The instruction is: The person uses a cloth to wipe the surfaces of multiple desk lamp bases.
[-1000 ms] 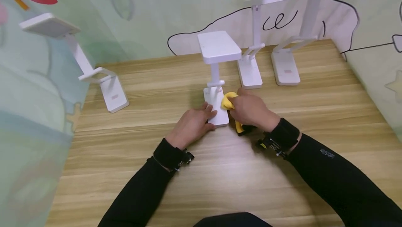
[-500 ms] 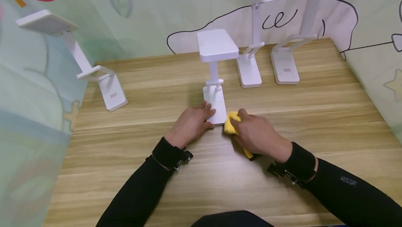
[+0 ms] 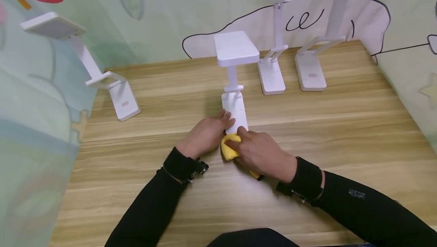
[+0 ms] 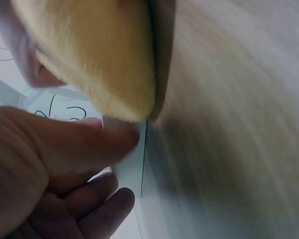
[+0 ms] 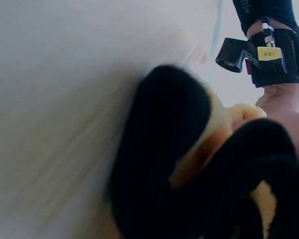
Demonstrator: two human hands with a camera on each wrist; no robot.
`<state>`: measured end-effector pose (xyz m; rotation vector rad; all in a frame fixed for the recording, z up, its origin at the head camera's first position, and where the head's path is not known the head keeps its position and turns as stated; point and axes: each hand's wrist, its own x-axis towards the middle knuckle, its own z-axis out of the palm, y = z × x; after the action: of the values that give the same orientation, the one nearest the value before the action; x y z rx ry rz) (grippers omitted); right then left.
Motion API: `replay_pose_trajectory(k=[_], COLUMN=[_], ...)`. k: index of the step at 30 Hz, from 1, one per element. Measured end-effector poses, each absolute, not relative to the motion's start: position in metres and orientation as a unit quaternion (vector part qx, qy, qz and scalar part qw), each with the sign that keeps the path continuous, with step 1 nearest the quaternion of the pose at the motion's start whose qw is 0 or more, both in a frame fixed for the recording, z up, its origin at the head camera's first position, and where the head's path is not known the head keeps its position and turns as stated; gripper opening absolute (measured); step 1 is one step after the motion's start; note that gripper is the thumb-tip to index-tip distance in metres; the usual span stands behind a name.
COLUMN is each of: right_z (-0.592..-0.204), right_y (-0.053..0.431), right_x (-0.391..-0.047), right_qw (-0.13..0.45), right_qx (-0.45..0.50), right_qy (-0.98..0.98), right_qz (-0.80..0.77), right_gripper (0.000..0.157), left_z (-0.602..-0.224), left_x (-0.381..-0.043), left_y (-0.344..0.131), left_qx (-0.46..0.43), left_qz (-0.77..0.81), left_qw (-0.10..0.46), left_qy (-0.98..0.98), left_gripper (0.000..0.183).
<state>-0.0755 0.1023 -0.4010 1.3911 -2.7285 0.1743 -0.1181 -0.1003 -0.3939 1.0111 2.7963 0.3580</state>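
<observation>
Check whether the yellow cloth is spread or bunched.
Bunched: the yellow cloth sits wadded in the right hand, and the right wrist view shows its black part looped in folds.

No clearly readable lettering

Head view forward-down, wrist views close, all sharing yellow cloth [image 3: 230, 147]

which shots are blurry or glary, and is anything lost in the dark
Head view: mostly crisp, with a pale glare patch on the wooden tabletop toward the lower middle; left wrist view: wood grain smeared, the left hand blurred at the thumb tip; right wrist view: tabletop hazy, the yellow and black cloth so dark on its black parts that detail barely shows.
</observation>
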Motion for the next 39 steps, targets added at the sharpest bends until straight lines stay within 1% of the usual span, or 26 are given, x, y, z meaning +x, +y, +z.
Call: replay_pose_trajectory(k=[2,4,7,8,10,13,15,16,19,21,25,28,31,34,36,39], right_z=[-0.4,-0.397,-0.39,-0.388,-0.383,-0.376,-0.373,-0.373,-0.38,-0.386,-0.391,-0.388,-0.387,-0.392,-0.397,-0.401], right_y=[0.107,0.118,0.137,0.143,0.154,0.16,0.154,0.148,0.129,0.124,0.129,0.131,0.126,0.12,0.118,0.118], right_x=[-0.076,-0.078,-0.085,-0.088,-0.095,-0.101,-0.101,-0.1,-0.095,-0.094,-0.098,-0.105,-0.117,-0.136,-0.148,-0.154], right_qw=[0.022,-0.006,-0.052,-0.056,-0.035,0.03,0.064,0.07,0.072,0.072,0.067,0.045,0.025,0.024,0.033,0.033], right_qx=[0.43,0.408,0.368,0.355,0.327,0.292,0.311,0.332,0.406,0.425,0.382,0.35,0.318,0.294,0.284,0.288], right_qy=[-0.9,-0.91,-0.924,-0.929,-0.94,-0.951,-0.942,-0.934,-0.905,-0.898,-0.917,-0.93,-0.941,-0.949,-0.951,-0.949], right_qz=[0.06,0.067,0.09,0.093,0.093,0.096,0.105,0.108,0.102,0.09,0.09,0.105,0.112,0.114,0.116,0.124], right_gripper=[0.043,0.045,0.042,0.042,0.04,0.044,0.049,0.052,0.058,0.059,0.053,0.04,0.037,0.04,0.042,0.045], left_z=[-0.393,-0.392,-0.39,-0.39,-0.389,-0.389,-0.389,-0.389,-0.388,-0.388,-0.387,-0.387,-0.39,-0.393,-0.395,-0.396], left_x=[-0.118,-0.118,-0.119,-0.119,-0.12,-0.121,-0.122,-0.122,-0.123,-0.123,-0.122,-0.12,-0.12,-0.12,-0.12,-0.119], left_y=[-0.1,-0.101,-0.101,-0.101,-0.101,-0.099,-0.099,-0.099,-0.099,-0.099,-0.1,-0.101,-0.103,-0.104,-0.103,-0.1], left_qx=[0.346,0.348,0.344,0.342,0.34,0.347,0.35,0.351,0.352,0.352,0.349,0.344,0.345,0.349,0.348,0.345], left_qz=[0.122,0.126,0.131,0.133,0.134,0.136,0.135,0.132,0.128,0.127,0.133,0.133,0.137,0.148,0.154,0.151], left_qw=[0.067,0.069,0.079,0.081,0.087,0.088,0.081,0.077,0.064,0.064,0.076,0.081,0.083,0.083,0.087,0.094], left_qy=[0.928,0.926,0.927,0.927,0.927,0.924,0.923,0.924,0.925,0.925,0.924,0.926,0.925,0.922,0.92,0.922], left_gripper=[0.043,0.044,0.046,0.047,0.048,0.048,0.048,0.047,0.043,0.042,0.045,0.049,0.051,0.054,0.056,0.057])
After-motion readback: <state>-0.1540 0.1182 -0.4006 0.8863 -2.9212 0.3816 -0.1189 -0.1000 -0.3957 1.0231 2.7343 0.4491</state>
